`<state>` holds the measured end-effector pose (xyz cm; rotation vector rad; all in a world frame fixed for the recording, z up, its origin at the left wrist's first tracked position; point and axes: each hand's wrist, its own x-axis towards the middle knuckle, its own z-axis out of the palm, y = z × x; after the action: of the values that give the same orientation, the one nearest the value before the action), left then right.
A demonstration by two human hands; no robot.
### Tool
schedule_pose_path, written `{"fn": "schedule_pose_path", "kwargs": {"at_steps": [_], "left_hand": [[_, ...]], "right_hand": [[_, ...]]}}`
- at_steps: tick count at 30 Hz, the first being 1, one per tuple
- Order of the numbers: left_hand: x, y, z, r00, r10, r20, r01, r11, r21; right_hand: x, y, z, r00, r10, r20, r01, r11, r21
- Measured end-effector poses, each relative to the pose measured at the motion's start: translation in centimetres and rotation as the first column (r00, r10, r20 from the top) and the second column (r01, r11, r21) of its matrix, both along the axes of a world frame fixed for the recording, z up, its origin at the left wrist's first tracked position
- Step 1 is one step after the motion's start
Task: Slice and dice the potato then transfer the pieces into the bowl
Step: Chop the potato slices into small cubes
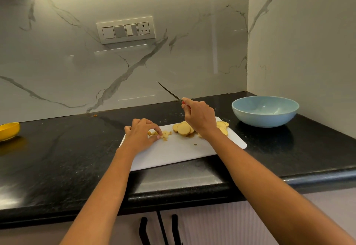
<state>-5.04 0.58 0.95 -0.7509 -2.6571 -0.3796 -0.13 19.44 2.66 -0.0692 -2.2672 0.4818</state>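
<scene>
We see the left hand (pixel 141 134) pinching small diced pale-yellow potato bits (pixel 165 134) on the white plastic cutting board (pixel 179 152) | round potato slices (pixel 184 129) lie just right of it | right hand (pixel 199 116) grips the thin, apparently red-handled knife (pixel 169 92) raised, blade pointing far-left | empty light-blue bowl (pixel 265 111) sits farther right.

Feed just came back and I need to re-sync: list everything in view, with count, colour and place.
cutting board: one, white, on the counter's front edge
potato slices: a pile of several, yellow with tan skin, board's far right
diced potato: small pile, pale yellow, board's left part
knife: one, dark blade, red at the handle, raised off the board
blue bowl: one, light blue, counter right of the board
yellow dish: one, far left, partly cut off
counter: black
switch panel: one, white, on the marble wall
left hand: pinching the diced potato
right hand: grip on the knife
</scene>
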Motion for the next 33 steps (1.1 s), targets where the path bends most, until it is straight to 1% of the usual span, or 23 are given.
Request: {"fn": "schedule_pose_path", "kwargs": {"at_steps": [4, 10, 15, 21, 24, 27, 30, 33], "left_hand": [[0.0, 0.2, -0.2, 1.000, 0.013, -0.014, -0.013, 1.000, -0.003], [-0.1, 1.0, -0.3, 0.996, 0.057, -0.072, -0.063, 0.994, -0.085], [-0.3, 0.6, -0.3, 0.998, 0.058, -0.039, -0.058, 0.998, -0.007], [-0.4, 0.2, -0.3, 0.998, 0.042, -0.049, -0.043, 0.999, -0.015], [-0.4, 0.2, -0.3, 0.999, 0.045, -0.030, -0.045, 0.999, 0.002], [-0.3, 0.4, -0.3, 1.000, 0.029, 0.010, -0.030, 0.998, 0.063], [0.3, 0.3, -0.1, 0.996, 0.012, 0.091, -0.025, 0.989, 0.145], [1.4, -0.6, 0.3, 0.992, 0.007, 0.124, -0.027, 0.986, 0.162]], "right_hand": [[0.0, 0.2, -0.1, 1.000, -0.006, 0.000, 0.006, 1.000, -0.020], [0.1, 0.0, 0.1, 1.000, 0.013, -0.028, -0.014, 1.000, -0.023], [0.3, -0.1, 0.3, 0.999, 0.027, -0.040, -0.028, 0.999, -0.028], [0.5, -0.2, 0.4, 0.999, 0.032, -0.040, -0.033, 0.999, -0.033], [0.5, -0.2, 0.4, 0.999, 0.033, -0.035, -0.034, 0.999, -0.030], [0.6, -0.3, 0.4, 0.999, 0.028, -0.028, -0.029, 0.999, -0.021], [0.8, -0.4, 0.6, 1.000, 0.019, -0.014, -0.019, 0.999, -0.032], [1.3, -0.7, 0.7, 1.000, 0.028, 0.011, -0.027, 0.999, -0.040]]}}
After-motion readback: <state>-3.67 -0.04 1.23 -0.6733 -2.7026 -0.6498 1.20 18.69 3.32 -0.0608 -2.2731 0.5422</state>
